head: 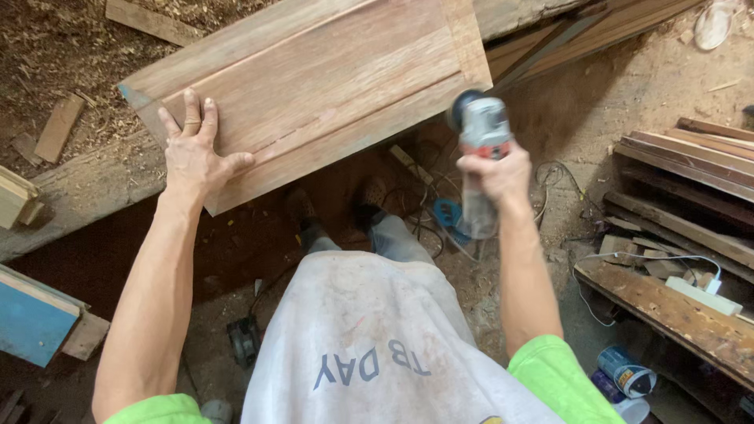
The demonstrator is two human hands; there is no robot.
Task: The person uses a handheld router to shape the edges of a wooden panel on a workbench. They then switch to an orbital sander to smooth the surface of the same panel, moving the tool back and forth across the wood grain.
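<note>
Looking straight down here: a big raised-panel wooden door (314,78) lies flat and a bit skewed across some rough timber, well up off the dirt floor (613,86), so it's basically serving as its own worktop. The left hand (192,153) is spread wide, fingers splayed, palm pressed flat on the panel's near-left corner. It isn't gripping anything, just pinning the board, probably so it doesn't skate around.

The right hand (496,174) is clenched tight around the body of a small angle grinder (481,149), grey with a red band. The disc end points away from the person and sits right at the panel's lower right corner, touching it or just beside it; can't tell which, since it's blurred. Holding it upright like that looks like a way to bring the disc to the edge.

A tangle of power cords (440,216) runs under the panel near the person's feet. Off to the right there's a stack of planks (691,165), a white power strip (703,297) on a plank, and some paint cans (624,373) lower down.
</note>
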